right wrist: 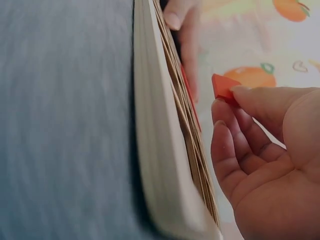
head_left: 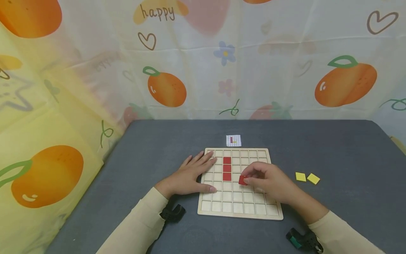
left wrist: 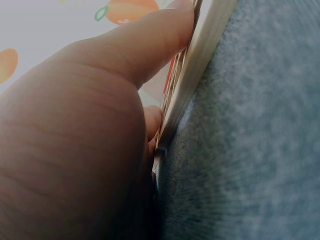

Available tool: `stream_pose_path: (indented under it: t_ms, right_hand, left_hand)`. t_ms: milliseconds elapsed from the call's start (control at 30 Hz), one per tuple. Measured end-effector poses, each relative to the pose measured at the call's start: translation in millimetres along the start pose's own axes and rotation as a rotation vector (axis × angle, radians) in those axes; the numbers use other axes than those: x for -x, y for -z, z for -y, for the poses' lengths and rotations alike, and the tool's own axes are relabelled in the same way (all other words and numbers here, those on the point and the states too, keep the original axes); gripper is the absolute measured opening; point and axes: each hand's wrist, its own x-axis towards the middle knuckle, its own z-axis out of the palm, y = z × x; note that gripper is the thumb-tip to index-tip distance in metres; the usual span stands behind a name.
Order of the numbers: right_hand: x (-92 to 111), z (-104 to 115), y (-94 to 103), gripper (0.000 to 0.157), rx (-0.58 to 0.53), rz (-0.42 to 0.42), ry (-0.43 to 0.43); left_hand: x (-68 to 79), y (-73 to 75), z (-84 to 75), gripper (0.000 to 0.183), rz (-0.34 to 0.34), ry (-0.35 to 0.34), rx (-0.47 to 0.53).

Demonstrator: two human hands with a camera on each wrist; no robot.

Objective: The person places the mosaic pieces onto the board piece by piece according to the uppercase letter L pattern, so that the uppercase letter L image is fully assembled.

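Observation:
A wooden grid board lies flat on the grey table. My left hand rests with spread fingers on its left edge, the thumb lower down. Three red square tiles fill a short vertical line of cells. Over the board's middle, my right hand pinches another red tile between thumb and fingertips. In the right wrist view, this red tile is tilted and held above the board. The left wrist view shows the left thumb against the board's rim.
Two yellow square tiles lie on the table right of the board. A small card printed with a grid and a coloured pattern lies just beyond the board's far edge. A fruit-printed cloth hangs behind the table.

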Motion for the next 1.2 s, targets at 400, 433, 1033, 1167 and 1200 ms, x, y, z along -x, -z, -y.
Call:
stream_pose_path:
  t_ms: [400, 433, 1033, 1167, 1200]
  right_hand:
    - [-10.3, 7.0, -34.1, 0.007, 0.042, -0.005, 0.054]
    - [-11.3, 7.1, -36.1, 0.008, 0.055, -0.010, 0.059]
    - [-17.2, 19.2, -50.5, 0.012, 0.174, -0.059, -0.046]
    - [-17.1, 17.5, -50.2, 0.010, 0.195, -0.056, -0.021]
    - [-17.2, 16.7, -49.9, 0.010, 0.203, -0.056, -0.015]
  left_hand:
    - [0.1, 0.5, -1.1, 0.105, -0.004, -0.001, 0.001]
    - [0.0, 0.3, -0.9, 0.105, -0.005, -0.002, -0.001]
    - [0.3, 0.7, -0.2, 0.105, 0.000, 0.000, 0.004]
    - [-0.2, 0.1, 0.6, 0.106, -0.006, -0.006, 0.006]
    - [-0.3, 0.0, 0.7, 0.106, -0.007, -0.006, 0.007]
